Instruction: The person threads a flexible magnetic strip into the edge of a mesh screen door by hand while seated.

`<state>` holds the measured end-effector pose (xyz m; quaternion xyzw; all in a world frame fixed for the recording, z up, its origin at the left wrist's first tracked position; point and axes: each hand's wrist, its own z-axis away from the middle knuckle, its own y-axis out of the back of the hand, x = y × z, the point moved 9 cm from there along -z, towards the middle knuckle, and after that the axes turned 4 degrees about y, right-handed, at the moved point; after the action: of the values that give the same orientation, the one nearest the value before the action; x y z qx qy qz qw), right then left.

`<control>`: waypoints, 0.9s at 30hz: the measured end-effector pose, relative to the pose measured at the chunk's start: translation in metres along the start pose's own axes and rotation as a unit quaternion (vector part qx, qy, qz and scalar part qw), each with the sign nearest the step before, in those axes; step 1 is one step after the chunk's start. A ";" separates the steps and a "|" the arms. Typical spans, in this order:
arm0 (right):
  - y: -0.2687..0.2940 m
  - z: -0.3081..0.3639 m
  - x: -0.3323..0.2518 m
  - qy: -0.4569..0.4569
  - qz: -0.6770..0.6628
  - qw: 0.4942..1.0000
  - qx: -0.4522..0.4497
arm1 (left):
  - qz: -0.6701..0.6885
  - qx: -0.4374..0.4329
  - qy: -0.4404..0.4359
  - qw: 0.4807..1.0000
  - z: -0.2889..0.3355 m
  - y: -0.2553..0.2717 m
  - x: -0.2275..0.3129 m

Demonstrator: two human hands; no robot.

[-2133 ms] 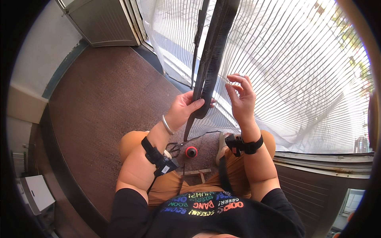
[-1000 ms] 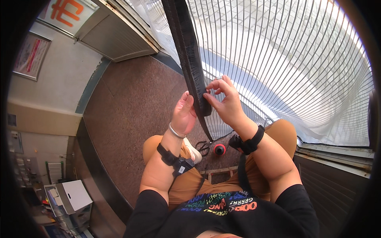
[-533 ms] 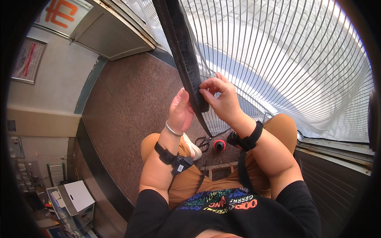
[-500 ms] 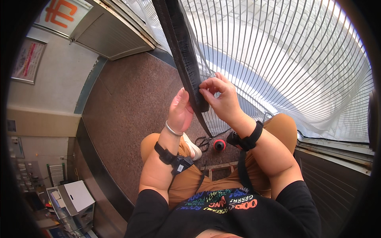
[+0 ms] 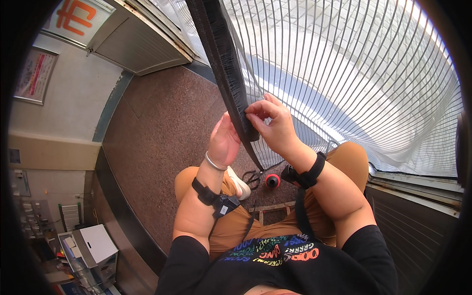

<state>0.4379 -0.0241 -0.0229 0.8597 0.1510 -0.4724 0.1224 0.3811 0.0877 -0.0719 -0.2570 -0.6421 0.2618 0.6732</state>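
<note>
Long black strip (image 5: 223,61), bristled along one side, slanted

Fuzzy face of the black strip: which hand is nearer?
Right. The right hand has its fingers at the right edge of the fuzzy face; the left hand is by the black strip's opposite edge.

We see a speckled brown floor (image 5: 157,123) across the left of the frame, edged by a black border (image 5: 120,211). At upper left, a grey ribbed door (image 5: 142,46) adjoins a sign with an orange mark (image 5: 76,15); below, a framed poster (image 5: 37,73) hangs on an off-white wall (image 5: 86,91). Lower left, we make out a white slotted panel (image 5: 100,243). Daylight brightens the brick paving (image 5: 354,19) at upper right, with a dark grooved panel (image 5: 413,231) at lower right
</note>
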 end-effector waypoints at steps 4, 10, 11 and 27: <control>0.000 0.000 -0.001 -0.001 -0.001 1.000 0.001 | -0.035 0.006 0.005 0.999 -0.002 0.003 -0.002; 0.001 -0.002 -0.001 -0.008 -0.008 1.000 0.013 | -0.034 -0.003 0.000 0.999 -0.002 -0.003 -0.001; 0.001 -0.002 -0.001 -0.014 -0.012 1.000 0.009 | -0.035 0.000 -0.003 0.999 -0.001 -0.003 0.000; -0.004 0.002 -0.025 0.032 0.028 0.999 -0.034 | -0.090 0.017 -0.069 0.993 0.000 0.010 0.005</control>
<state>0.4222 -0.0249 -0.0035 0.8735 0.1469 -0.4357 0.1598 0.3807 0.0985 -0.0746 -0.1685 -0.7030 0.2282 0.6521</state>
